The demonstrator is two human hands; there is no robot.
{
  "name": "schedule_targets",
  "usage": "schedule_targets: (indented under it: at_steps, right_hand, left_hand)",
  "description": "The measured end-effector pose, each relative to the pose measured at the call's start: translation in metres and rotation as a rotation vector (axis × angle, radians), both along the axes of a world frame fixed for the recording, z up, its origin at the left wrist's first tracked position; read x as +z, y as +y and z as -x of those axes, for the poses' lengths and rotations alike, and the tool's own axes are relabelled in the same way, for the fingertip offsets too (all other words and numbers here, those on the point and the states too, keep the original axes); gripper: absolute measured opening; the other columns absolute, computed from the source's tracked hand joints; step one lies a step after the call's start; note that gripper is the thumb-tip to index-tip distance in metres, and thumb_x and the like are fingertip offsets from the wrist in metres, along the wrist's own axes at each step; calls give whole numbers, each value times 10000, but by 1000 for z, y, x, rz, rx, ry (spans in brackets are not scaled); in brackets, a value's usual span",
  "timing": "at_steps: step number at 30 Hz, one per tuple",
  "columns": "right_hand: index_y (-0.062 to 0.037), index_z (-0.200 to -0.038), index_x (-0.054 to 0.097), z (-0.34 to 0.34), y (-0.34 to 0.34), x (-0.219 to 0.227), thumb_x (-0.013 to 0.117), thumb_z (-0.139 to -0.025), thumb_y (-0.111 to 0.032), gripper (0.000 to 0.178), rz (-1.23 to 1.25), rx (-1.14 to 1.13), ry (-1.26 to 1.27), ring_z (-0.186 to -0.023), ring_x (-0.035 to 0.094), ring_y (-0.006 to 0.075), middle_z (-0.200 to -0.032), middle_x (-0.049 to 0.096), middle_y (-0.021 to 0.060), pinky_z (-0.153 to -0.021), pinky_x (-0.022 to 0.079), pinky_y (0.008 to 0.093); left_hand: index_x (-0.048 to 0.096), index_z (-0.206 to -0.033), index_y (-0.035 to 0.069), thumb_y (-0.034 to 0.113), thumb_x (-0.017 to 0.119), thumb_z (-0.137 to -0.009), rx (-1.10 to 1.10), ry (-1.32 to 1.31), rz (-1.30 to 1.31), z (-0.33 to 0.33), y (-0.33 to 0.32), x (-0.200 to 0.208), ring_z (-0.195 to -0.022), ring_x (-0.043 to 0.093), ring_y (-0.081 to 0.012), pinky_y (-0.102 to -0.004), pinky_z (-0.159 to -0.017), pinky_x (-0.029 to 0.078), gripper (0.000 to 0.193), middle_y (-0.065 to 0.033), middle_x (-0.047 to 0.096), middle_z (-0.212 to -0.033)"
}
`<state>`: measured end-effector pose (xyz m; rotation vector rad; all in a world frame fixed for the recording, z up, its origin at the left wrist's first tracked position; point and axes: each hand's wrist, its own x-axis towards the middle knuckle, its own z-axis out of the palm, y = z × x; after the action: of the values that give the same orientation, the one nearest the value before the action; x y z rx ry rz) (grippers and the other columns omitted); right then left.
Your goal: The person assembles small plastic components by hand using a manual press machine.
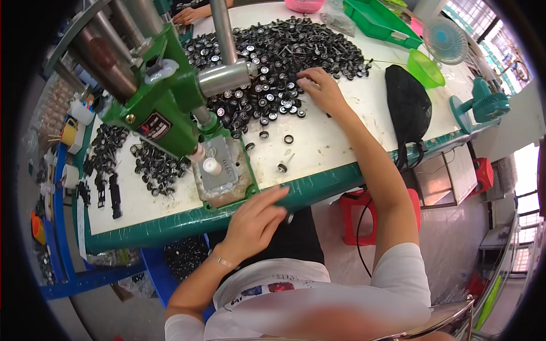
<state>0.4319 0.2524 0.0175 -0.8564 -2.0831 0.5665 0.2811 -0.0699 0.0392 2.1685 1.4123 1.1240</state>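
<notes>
Head view: nearest, the left hand (256, 219) lay open, fingers loosely extended, at the table's green edge (318, 184), just below the press base (223, 170) (a white peg stood on it). Farther off, the right hand (321, 88) rested spread-fingered on the pile of small black wheels (273, 62), gripping nothing visible.

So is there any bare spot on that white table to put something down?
Yes: the white stretch between the wheel pile and the black mesh bag, down to the green table edge, holds only a few stray wheels. The right hand rests at the pile's edge. Around the green press it is crowded.
</notes>
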Motion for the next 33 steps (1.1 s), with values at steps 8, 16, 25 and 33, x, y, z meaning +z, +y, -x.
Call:
schedule_targets:
  at_steps: [8, 16, 25, 33]
  right_hand:
    - [-107, -1103, 666, 41, -4, -15, 676, -843, -353, 358, -13, -81, 38, -960, 539, 309, -1014, 625, 104, -872, 430, 401]
    - [-119, -1039, 690, 57, -23, -3, 676, -835, -408, 354, 37, -62, -143, -940, 536, 292, -1015, 623, 92, -854, 434, 399]
    - [-104, -1012, 703, 68, -24, -10, 679, -852, -360, 302, -177, -29, -37, -959, 549, 296, -1047, 594, 116, -858, 440, 384]
    - [-35, -995, 682, 48, -54, 9, 649, -881, -326, 314, 221, 243, -101, -897, 623, 252, -926, 651, 123, -819, 463, 340]
  left_hand:
    - [582, -907, 53, 65, 611, -847, 135, 160, 56, -32, 44, -9, -1276, 472, -329, -412, -986, 411, 67, -143, 551, -1326]
    - [571, -950, 30, 65, 586, -858, 230, 189, 31, -45, 74, -11, -1266, 462, -350, -421, -998, 380, 99, -181, 538, -1325]
    - [565, -950, 21, 73, 578, -863, 246, 169, 6, -53, 88, -13, -1259, 461, -364, -427, -1004, 371, 102, -195, 537, -1311]
    - [582, -948, 35, 79, 597, -836, 312, 231, -100, -55, 100, -19, -1159, 512, -318, -398, -941, 389, 121, -145, 583, -1197]
